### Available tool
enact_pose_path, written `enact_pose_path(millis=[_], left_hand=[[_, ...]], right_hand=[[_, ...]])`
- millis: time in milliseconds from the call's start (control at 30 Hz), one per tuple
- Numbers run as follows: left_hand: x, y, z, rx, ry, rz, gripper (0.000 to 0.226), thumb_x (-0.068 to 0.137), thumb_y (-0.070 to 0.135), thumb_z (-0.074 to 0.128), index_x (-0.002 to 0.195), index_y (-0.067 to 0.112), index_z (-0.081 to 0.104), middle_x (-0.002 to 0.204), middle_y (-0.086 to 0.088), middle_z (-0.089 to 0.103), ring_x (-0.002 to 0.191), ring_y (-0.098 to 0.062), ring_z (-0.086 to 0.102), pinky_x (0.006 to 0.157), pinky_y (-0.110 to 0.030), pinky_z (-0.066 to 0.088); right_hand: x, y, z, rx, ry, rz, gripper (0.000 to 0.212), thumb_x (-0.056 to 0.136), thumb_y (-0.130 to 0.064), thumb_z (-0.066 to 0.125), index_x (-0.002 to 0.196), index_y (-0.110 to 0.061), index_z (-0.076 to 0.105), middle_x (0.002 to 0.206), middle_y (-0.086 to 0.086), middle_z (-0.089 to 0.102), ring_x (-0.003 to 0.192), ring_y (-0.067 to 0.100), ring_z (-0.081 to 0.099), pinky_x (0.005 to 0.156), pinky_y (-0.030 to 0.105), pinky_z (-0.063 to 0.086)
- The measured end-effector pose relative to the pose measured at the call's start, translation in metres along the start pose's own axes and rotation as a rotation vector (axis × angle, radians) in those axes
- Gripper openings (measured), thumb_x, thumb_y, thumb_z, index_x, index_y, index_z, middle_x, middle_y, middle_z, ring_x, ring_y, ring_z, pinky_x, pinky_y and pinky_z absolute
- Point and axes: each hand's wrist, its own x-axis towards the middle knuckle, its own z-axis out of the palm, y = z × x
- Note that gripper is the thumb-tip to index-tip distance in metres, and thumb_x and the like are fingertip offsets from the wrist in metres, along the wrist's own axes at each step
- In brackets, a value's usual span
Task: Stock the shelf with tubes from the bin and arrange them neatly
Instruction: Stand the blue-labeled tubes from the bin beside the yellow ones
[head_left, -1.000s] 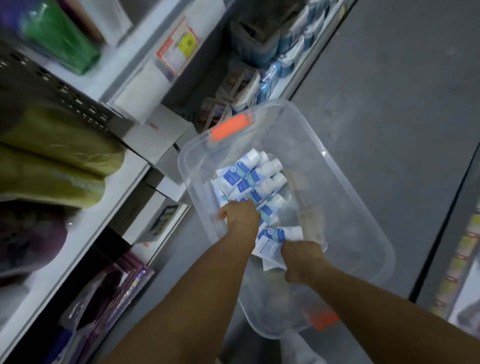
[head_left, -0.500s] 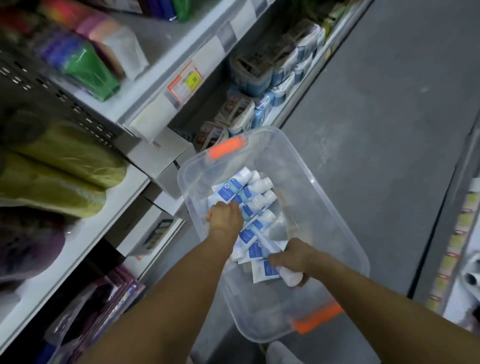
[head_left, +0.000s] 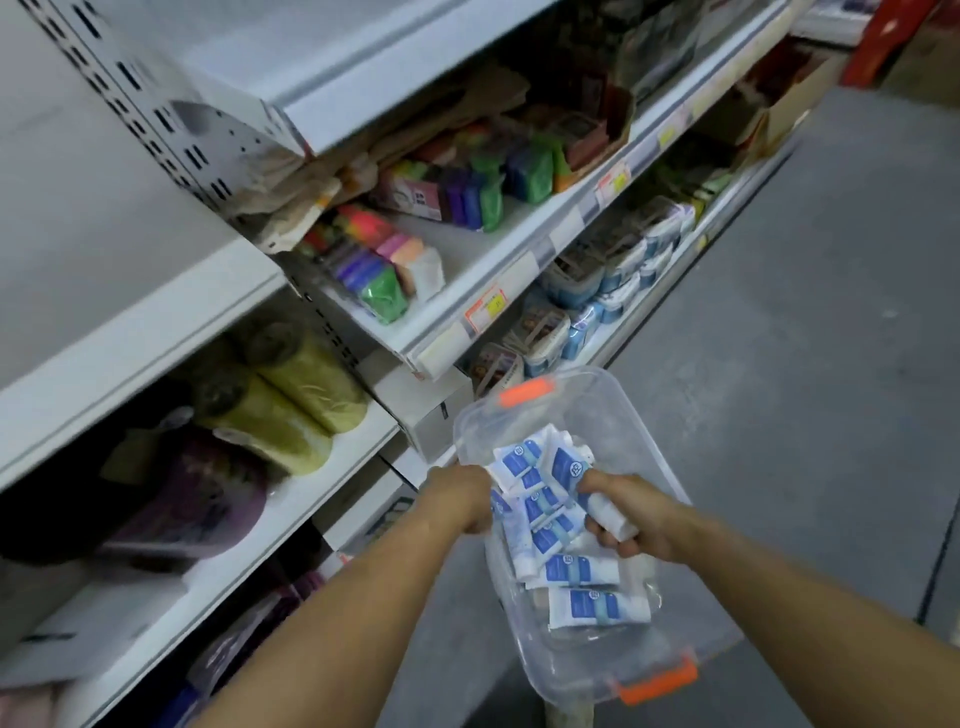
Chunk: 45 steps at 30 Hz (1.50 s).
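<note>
Rolls (head_left: 296, 410) on shelf (head_left: 291, 519) beside bin (head_left: 641, 431); hands (head_left: 460, 499) (head_left: 631, 519) on tubes (head_left: 545, 512).

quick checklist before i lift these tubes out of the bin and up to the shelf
1. Left hand gripping white-and-blue tubes: ok
2. Right hand gripping tubes: ok
3. No tube slipping from the bundle: cannot tell
4. Clear plastic bin with orange handles steadily supported: cannot tell
5. Bin emptied: not ok, loose tubes lie inside
6. Free spot on white metal shelf: cannot tell

Dim, motion-blurred, wide-angle bowing at edges.
</note>
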Motion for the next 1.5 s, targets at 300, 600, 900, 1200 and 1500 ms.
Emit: enact_pose_path(millis=[300,600,900,1200,1500], left_hand=[[-0.107,-0.102,0.014,-1.767,-0.194,0.040,0.023,0.088,-0.005,0.057,0.110,-0.002,0.065,0.088,-0.015,0.065,0.076,-0.023,0.065,0.084,-0.045,0.057],[-0.161,-0.148,-0.017,-2.080,0.064,0.171,0.044,0.060,-0.003,0.056,0.104,-0.001,0.060,0.071,-0.011,0.054,0.055,-0.017,0.055,0.057,-0.034,0.059],[-0.195,-0.226,-0.059,-2.054,0.559,0.088,0.033,0.096,0.041,0.047,0.100,0.012,0.062,0.073,-0.005,0.064,0.044,-0.011,0.042,0.041,-0.016,0.025],[-0.175,-0.320,-0.068,-2.034,1.081,-0.140,0.019,0.094,0.014,0.057,0.111,0.011,0.052,0.094,-0.007,0.065,0.073,-0.018,0.062,0.064,-0.033,0.054],[-0.137,-0.376,-0.077,-2.012,1.254,-0.265,0.031,0.089,0.012,0.065,0.111,0.023,0.046,0.103,-0.001,0.062,0.095,-0.018,0.063,0.093,-0.047,0.053]], right_hand=[[-0.049,-0.074,0.038,-0.016,-0.196,-0.113,0.041,0.092,-0.037,0.040,0.086,-0.004,0.064,0.056,0.012,0.054,0.036,0.016,0.044,0.038,0.016,0.028],[-0.083,-0.150,0.141,-0.045,-0.408,-0.293,0.027,0.091,-0.026,0.041,0.099,-0.005,0.055,0.056,0.013,0.053,0.046,0.021,0.043,0.037,0.017,0.029],[-0.101,-0.226,0.275,-0.100,-0.598,-0.388,0.029,0.091,-0.031,0.032,0.099,-0.008,0.047,0.054,0.014,0.048,0.038,0.018,0.040,0.035,0.016,0.024],[-0.076,-0.296,0.408,-0.292,-0.488,-0.729,0.008,0.094,-0.010,0.053,0.098,-0.017,0.054,0.087,0.009,0.060,0.067,0.019,0.057,0.048,0.026,0.044],[0.004,-0.337,0.535,-0.703,-0.329,-1.122,0.035,0.078,-0.002,0.072,0.111,-0.002,0.060,0.102,0.010,0.068,0.088,0.021,0.063,0.075,0.032,0.050]])
